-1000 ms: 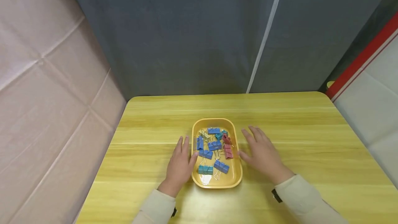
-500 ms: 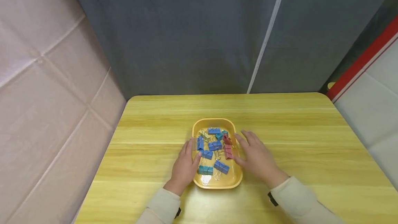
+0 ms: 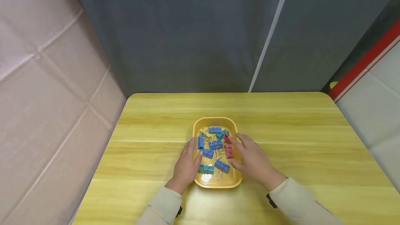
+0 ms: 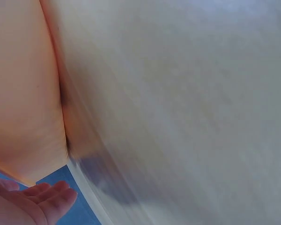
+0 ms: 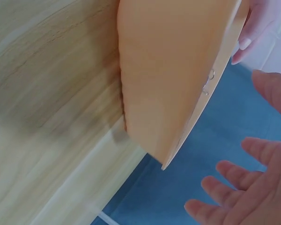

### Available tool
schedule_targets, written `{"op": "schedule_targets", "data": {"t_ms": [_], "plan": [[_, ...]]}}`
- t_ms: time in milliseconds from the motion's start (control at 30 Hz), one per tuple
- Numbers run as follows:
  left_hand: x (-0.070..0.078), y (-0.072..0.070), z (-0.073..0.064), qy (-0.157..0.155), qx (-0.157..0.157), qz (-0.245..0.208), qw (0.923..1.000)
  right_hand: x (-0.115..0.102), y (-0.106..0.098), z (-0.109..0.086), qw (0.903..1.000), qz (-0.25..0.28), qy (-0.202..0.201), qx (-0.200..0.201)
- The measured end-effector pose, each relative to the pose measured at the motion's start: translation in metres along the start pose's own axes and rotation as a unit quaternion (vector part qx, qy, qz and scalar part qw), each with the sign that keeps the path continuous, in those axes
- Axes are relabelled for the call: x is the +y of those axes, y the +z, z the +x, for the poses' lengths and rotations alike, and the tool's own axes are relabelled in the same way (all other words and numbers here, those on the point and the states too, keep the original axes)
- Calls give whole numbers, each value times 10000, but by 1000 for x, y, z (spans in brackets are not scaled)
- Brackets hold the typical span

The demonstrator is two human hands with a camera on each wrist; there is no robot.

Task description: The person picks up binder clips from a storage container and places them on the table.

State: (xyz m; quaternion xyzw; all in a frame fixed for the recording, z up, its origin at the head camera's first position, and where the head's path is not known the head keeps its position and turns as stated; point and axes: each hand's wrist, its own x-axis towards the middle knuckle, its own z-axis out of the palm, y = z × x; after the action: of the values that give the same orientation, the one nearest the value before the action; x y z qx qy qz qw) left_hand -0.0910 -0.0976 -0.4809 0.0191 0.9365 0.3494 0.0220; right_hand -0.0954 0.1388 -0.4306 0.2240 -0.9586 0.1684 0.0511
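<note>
A yellow-orange tray [image 3: 215, 186] stands on the wooden table, holding several binder clips: blue clips [image 3: 222, 166], teal clips [image 3: 206, 169], red clips [image 3: 229, 151] and a pale yellow clip [image 3: 205, 134]. My left hand [image 3: 185, 167] lies along the tray's left side, its fingers extended and its thumb tip over the rim. Over the right rim hovers my right hand [image 3: 255, 160], fingers spread, thumb and fingertips near the red clips. In the right wrist view this hand [image 5: 253, 187] is apart from the tray wall [image 5: 164, 70] and holds nothing.
The wooden table [image 3: 150, 121] extends around the tray on every side. A dark grey curtain [image 3: 187, 37] hangs behind its far edge. Pale panelled sheeting [image 3: 56, 96] rises at the left, and a white panel with a red border [image 3: 368, 61] stands at the right.
My left hand has shifted right to the tray's side. My right hand has moved left, from beside the tray to over its right rim. The clips look unmoved in the tray.
</note>
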Motion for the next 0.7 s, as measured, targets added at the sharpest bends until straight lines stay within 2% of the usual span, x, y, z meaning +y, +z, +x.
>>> {"op": "schedule_targets", "data": {"t_ms": [200, 433, 700], "plan": [[1, 1, -1, -32, -21, -38, 10000, -7, -5, 1, 9996, 110, -240, -111], [0, 1, 0, 26, -4, -104, 9999, -14, -9, 5, 9972, 184, -716, -106], [0, 1, 0, -1, -38, -116, 9999, -18, -10, 8, 9912, 8, -1060, -789]]}}
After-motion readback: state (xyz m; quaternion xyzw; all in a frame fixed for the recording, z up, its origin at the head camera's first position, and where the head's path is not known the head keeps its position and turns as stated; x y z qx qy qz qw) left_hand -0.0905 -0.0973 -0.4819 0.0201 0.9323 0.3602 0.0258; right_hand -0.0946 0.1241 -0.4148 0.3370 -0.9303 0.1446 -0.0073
